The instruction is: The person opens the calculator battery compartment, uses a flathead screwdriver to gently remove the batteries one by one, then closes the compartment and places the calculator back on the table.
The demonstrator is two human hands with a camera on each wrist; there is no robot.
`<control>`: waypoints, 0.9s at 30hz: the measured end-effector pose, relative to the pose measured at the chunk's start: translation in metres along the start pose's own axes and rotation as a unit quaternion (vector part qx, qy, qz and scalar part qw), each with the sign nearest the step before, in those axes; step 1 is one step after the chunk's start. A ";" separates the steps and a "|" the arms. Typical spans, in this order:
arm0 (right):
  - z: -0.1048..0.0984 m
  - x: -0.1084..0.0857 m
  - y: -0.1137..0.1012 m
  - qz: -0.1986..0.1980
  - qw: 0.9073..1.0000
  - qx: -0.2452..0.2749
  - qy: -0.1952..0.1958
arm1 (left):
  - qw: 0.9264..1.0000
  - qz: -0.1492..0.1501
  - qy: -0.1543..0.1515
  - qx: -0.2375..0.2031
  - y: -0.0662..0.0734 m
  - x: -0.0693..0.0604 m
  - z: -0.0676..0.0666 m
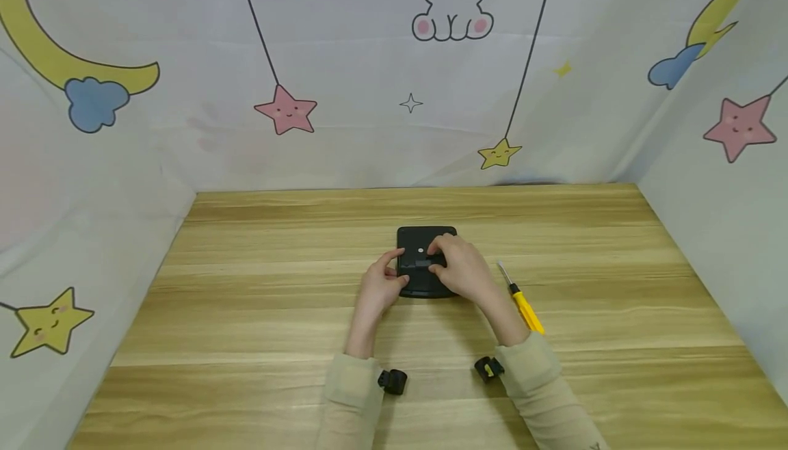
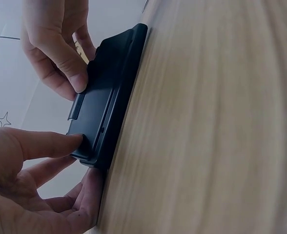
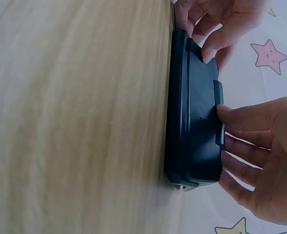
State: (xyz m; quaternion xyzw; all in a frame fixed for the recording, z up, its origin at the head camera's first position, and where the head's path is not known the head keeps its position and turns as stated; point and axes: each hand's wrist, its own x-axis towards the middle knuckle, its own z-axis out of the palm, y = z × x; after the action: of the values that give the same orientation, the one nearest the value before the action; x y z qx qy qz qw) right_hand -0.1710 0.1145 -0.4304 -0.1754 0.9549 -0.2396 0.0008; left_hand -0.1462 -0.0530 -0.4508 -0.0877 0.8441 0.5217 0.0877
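A black, flat device (image 1: 425, 287) lies on the wooden table with a small round light spot on its upper face. The left hand (image 1: 383, 286) grips its left edge, thumb on top and fingers at the side, as the left wrist view also shows. Over the device's right half is the right hand (image 1: 464, 269); its thumb and fingers pinch a raised black strip (image 3: 219, 92) on the face. In the right wrist view the thumb presses the near side of that strip, while the fingertips are partly hidden behind it.
A screwdriver (image 1: 526, 310) with a yellow handle lies right of the device, beside the right forearm, its tip pointing away. Black wrist cameras are strapped at both cuffs. A printed white cloth (image 1: 369, 149) stands behind the table (image 1: 246, 313) and along its sides.
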 end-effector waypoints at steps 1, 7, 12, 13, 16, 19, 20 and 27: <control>0.000 0.000 0.000 -0.003 1.000 0.000 0.004 | 1.000 0.001 0.000 0.001 0.000 0.000 0.000; 0.003 0.000 0.003 -0.020 0.999 0.000 0.037 | 1.000 0.001 0.000 0.003 0.001 -0.001 -0.001; 0.002 0.001 0.002 -0.017 0.999 0.010 0.051 | 1.000 0.005 0.001 0.004 0.001 -0.001 0.000; 0.002 0.001 0.002 -0.015 0.999 0.012 0.051 | 1.000 0.005 0.001 0.004 0.001 -0.001 0.000; 0.002 0.001 0.001 -0.008 0.999 0.012 0.050 | 1.000 0.006 0.001 0.003 0.000 -0.001 0.000; 0.002 0.001 0.001 -0.006 0.999 0.013 0.051 | 1.000 0.005 0.000 0.004 0.000 -0.001 0.000; 0.002 0.001 0.001 -0.007 0.999 0.013 0.052 | 1.000 0.004 0.000 0.004 0.000 -0.001 0.000; 0.001 0.000 0.000 -0.019 0.997 0.006 0.071 | 1.000 0.004 0.002 0.003 0.000 0.000 -0.001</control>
State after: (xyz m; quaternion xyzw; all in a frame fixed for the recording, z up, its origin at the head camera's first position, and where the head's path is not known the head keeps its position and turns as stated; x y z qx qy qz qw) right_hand -0.1707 0.1143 -0.4317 -0.1764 0.9476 -0.2569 -0.0702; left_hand -0.1462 -0.0537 -0.4509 -0.0854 0.8461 0.5193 0.0846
